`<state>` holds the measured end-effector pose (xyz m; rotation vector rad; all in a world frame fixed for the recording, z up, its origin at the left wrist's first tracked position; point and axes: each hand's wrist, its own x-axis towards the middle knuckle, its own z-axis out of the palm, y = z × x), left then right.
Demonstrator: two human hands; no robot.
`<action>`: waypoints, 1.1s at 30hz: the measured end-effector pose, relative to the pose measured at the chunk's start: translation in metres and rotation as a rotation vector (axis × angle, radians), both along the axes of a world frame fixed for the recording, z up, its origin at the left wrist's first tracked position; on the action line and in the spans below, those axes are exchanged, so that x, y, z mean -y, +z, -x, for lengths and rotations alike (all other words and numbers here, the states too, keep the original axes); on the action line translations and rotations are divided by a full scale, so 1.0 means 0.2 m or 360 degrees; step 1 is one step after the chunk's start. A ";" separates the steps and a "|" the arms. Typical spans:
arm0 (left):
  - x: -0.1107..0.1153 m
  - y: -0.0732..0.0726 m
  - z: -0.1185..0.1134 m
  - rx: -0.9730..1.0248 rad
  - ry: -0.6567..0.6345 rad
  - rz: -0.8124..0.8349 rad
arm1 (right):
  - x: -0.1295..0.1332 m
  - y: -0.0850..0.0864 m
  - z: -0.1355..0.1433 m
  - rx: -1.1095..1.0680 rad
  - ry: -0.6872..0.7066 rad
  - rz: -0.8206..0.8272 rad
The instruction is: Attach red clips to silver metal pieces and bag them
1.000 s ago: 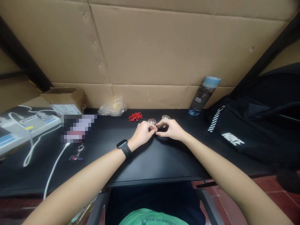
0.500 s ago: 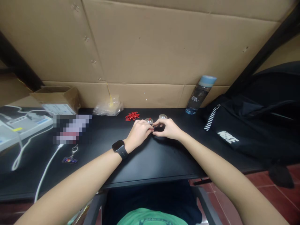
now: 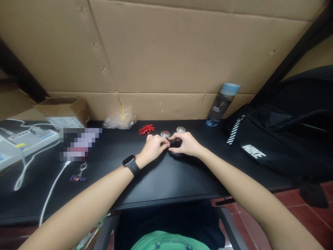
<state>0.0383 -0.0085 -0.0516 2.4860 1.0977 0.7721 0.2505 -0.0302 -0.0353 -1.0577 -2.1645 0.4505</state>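
Item: small pale-edged piece (image 3: 170, 143), seen nearly edge-on between the two hands, just in front of the metal discs; its full form is hidden by fingers.

Right hand (image 3: 187, 144): thumb and fingers are curved into an open arch, and the piece is gripped at their tips.

Left hand (image 3: 155, 146): fingertips are drawn together against the piece; whether anything further is pinched by them cannot be told. A black watch (image 3: 132, 165) is worn on this wrist.

Metal discs, two, round and domed: the first (image 3: 165, 134) is placed just beyond the left fingertips, with a bit of red visible on it; the second (image 3: 181, 129) is set behind the right hand.

Red pieces (image 3: 147, 129), slender, one lot: heaped on the black tabletop (image 3: 166, 184), near the left hand.

Clear plastic bag (image 3: 121, 119): laid at the back, left of the red heap.

Bottle, blue-capped (image 3: 220, 109): leaned back against the cardboard wall (image 3: 166, 52).

Backpack, black (image 3: 283, 139): placed at the far right.

Keychain (image 3: 78, 177): laid at the left, near a white cable (image 3: 53, 191).
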 end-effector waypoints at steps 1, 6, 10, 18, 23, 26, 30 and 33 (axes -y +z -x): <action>0.00 0.00 0.00 0.0030 -0.0009 0.0048 | 0.00 0.00 0.00 0.0008 -0.0005 -0.0004; -0.01 0.01 0.03 0.0043 -0.0071 0.0068 | 0.00 0.01 0.01 0.0014 -0.0034 0.0024; 0.00 0.01 0.03 0.0021 -0.0006 0.0115 | 0.00 0.00 0.01 0.0002 -0.0005 0.0000; 0.00 0.00 0.03 0.0029 0.0025 0.0210 | 0.00 0.00 0.01 0.0003 0.0014 -0.0012; 0.01 0.01 0.01 -0.0018 0.0064 0.0125 | 0.01 0.01 0.01 0.0011 0.0017 -0.0009; 0.03 0.01 0.00 -0.0037 0.0100 0.0087 | 0.01 0.00 0.02 -0.0003 0.0032 -0.0026; 0.04 0.02 -0.01 -0.0035 0.0137 0.0030 | 0.00 -0.01 0.02 0.0001 0.0014 -0.0023; 0.04 0.01 -0.01 0.0026 0.0139 0.0109 | 0.00 -0.01 0.02 -0.0014 0.0010 -0.0003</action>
